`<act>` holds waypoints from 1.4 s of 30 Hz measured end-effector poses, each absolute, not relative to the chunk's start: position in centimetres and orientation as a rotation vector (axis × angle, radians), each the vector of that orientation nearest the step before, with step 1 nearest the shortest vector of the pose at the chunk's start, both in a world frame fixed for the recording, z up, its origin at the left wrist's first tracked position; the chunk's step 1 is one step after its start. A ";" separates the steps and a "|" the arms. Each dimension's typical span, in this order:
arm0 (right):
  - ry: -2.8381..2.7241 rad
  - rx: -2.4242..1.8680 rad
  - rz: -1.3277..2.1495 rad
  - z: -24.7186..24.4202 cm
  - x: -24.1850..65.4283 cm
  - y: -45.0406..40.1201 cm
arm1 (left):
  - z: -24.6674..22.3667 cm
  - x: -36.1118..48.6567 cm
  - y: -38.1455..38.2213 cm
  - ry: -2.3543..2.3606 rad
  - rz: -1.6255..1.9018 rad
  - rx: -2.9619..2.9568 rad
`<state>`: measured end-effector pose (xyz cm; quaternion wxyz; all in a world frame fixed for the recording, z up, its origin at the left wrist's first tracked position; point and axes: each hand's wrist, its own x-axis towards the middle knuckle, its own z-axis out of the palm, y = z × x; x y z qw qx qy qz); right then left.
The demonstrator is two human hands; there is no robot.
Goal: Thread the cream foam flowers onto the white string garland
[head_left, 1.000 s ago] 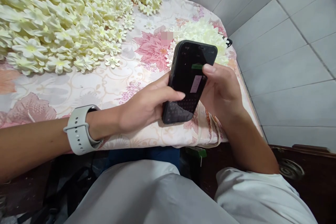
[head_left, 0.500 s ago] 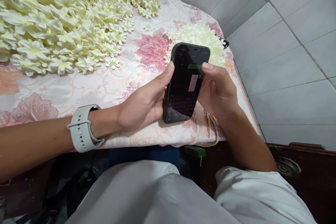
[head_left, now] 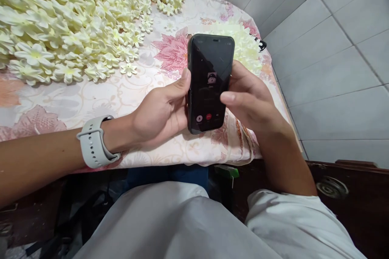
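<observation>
A black smartphone (head_left: pixel 209 64) is held upright above the near edge of the table, its screen facing me. The dark screen shows a small round-edged picture and a red call button near the bottom. My left hand (head_left: pixel 164 113) grips the phone's left side, thumb along the edge and fingers behind it. My right hand (head_left: pixel 255 97) is closed round the right side, with its thumb over the screen's right edge and its other fingers partly hidden behind the phone. A pale grey watch band (head_left: pixel 95 141) circles my left wrist.
A large heap of pale yellow artificial flowers (head_left: pixel 75 20) covers the table's left side. A smaller pile of whitish flowers (head_left: pixel 247 48) lies behind the phone. The floral tablecloth (head_left: pixel 170 149) reaches the near edge. White tiled wall (head_left: pixel 328 68) borders the right.
The phone has moved slightly left and up and stands straighter. Its screen has switched from a keyboard view to a call view. My right thumb has shifted lower on the screen's edge.
</observation>
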<state>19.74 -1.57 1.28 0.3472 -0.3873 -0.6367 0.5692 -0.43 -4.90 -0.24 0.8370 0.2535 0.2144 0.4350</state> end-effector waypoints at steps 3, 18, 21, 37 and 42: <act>-1.701 -1.001 1.501 1.0 21.1 -3.0 | 0.1 -0.4 -5.0 0.461 0.932 0.522; -1.410 -1.331 0.766 -2.7 24.7 -13.7 | -0.2 3.7 -7.2 0.593 0.627 0.800; -1.291 -1.597 0.504 -2.8 30.7 -13.6 | -0.1 3.2 -6.2 0.741 0.602 1.138; -1.478 -2.181 0.160 -2.8 32.8 -11.4 | -0.5 -4.0 3.9 0.940 0.485 2.671; -1.876 -1.606 0.036 -0.4 26.8 -8.9 | -2.1 -2.6 2.9 0.924 0.688 2.533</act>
